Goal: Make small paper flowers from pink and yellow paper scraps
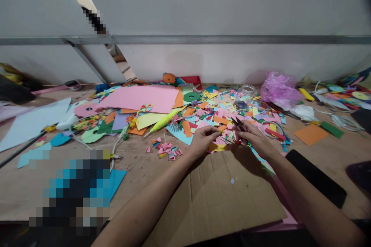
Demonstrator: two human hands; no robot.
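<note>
My left hand (204, 139) is closed in a pinch on a small yellow paper piece (222, 131), mostly hidden by the fingertips. A short gap to the right, my right hand (255, 139) is wrapped round a pair of scissors (238, 122), whose dark blades point up and away from me. Both hands hover over the far edge of a brown cardboard sheet (214, 193). Just beyond them spreads a heap of small coloured paper scraps (222, 117). On the cardboard lies one tiny lilac scrap (232, 181).
Behind the heap stand a glass jar (245, 96) and a purple plastic bag (279, 89). Large pink sheets (142, 98) lie left of it, near a lime-yellow yarn bundle (165, 120). A black phone (315, 177) rests beside my right forearm. A white partition (226, 61) closes off the back.
</note>
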